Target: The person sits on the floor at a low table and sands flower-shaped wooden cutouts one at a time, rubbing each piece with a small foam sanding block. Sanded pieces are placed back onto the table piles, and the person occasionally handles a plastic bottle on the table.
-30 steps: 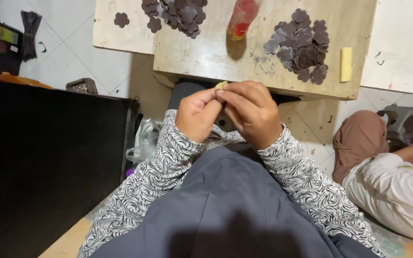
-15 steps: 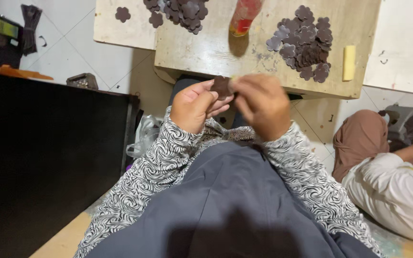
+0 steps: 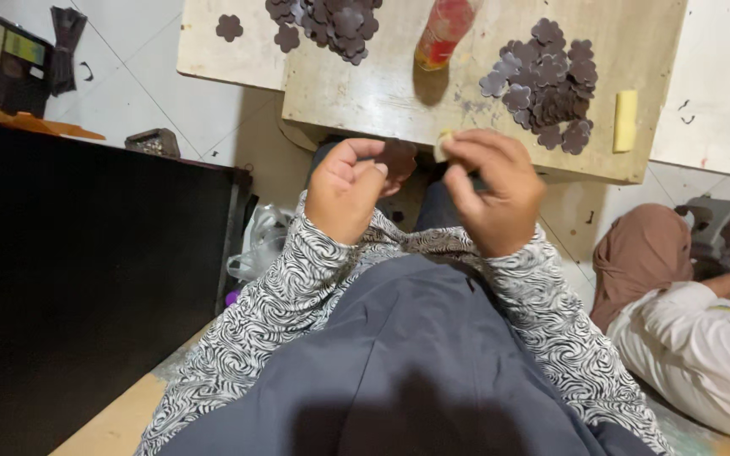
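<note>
Honestly, I see my left hand (image 3: 350, 187) pinching a dark brown flower-shaped cutout (image 3: 399, 158) at centre frame, my right hand (image 3: 492, 190) closed on a small pale yellow piece (image 3: 442, 145). I'd worry a loose pinch lets the thin cutout drop below the worn wooden board (image 3: 382, 93).

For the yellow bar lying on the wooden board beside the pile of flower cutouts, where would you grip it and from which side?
Grip the yellow bar across its narrow width near the middle, coming from above. It lies flat and alone, its long sides bare, with the flower cutouts just clear of its left side and open board around it.
</note>
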